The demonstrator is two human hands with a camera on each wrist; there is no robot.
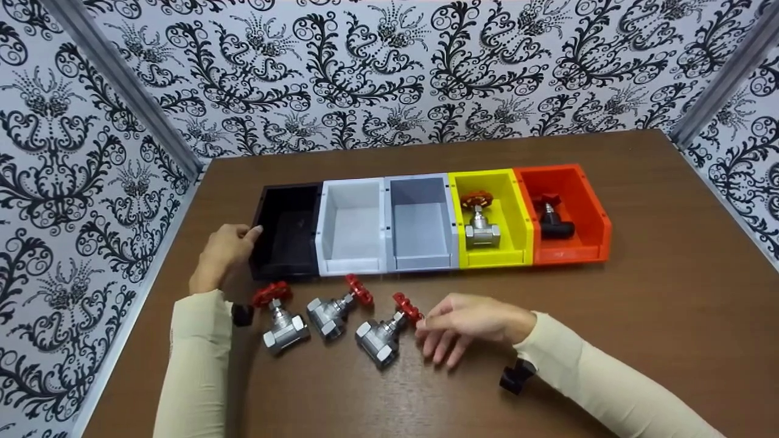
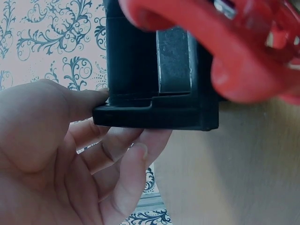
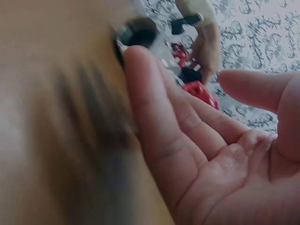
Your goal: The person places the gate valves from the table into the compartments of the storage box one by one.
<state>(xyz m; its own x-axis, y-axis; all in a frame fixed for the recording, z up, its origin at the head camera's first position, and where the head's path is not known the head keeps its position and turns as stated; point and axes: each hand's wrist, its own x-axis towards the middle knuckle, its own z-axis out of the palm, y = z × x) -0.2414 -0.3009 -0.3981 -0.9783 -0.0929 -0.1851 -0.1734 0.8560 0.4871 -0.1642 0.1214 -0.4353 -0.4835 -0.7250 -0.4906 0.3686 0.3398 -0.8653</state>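
My left hand [image 1: 226,252] grips the left side of the black bin [image 1: 286,271], thumb at the rim and fingers along the outer wall; the left wrist view shows this hand [image 2: 42,154] close up. Three metal valves with red handwheels lie on the table before the bins: a left valve [image 1: 285,328], a middle valve [image 1: 330,313] and a right valve [image 1: 378,342]. Beside the right valve's handwheel [image 1: 406,307] is my right hand [image 1: 468,319], its fingers loosely extended. In the right wrist view, thumb and fingers stand apart with nothing between them.
Right of the black bin, joined in a row, are a white bin [image 1: 353,265], a grey bin [image 1: 423,261], a yellow bin [image 1: 517,243] holding a metal valve [image 1: 482,234], and a red bin [image 1: 587,234] holding a black valve [image 1: 555,228]. Patterned walls [image 1: 389,79] enclose the brown table [image 1: 669,292].
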